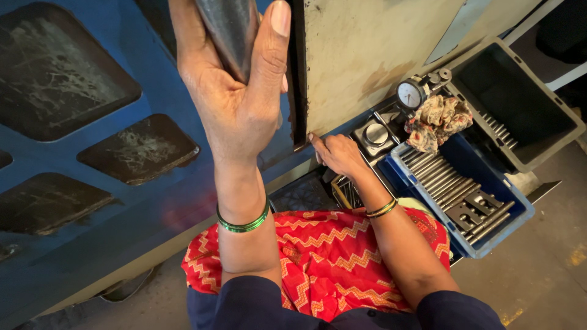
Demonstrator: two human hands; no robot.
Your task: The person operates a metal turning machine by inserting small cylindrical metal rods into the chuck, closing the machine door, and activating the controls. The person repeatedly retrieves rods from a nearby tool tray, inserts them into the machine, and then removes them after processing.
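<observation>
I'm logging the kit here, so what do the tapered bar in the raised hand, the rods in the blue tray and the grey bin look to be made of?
The tapered bar in the left hand looks like dark steel, with a smooth dull sheen. The rods in the blue tray look like bright bare metal, probably steel. The grey bin seems moulded plastic, matte with a ribbed rim.

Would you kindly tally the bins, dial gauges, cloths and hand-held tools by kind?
Blue bin: 1
Grey bin: 1
Dial gauge: 1
Patterned cloth: 1
Dark metal taper bar, in the left hand: 1
Total: 5
</observation>
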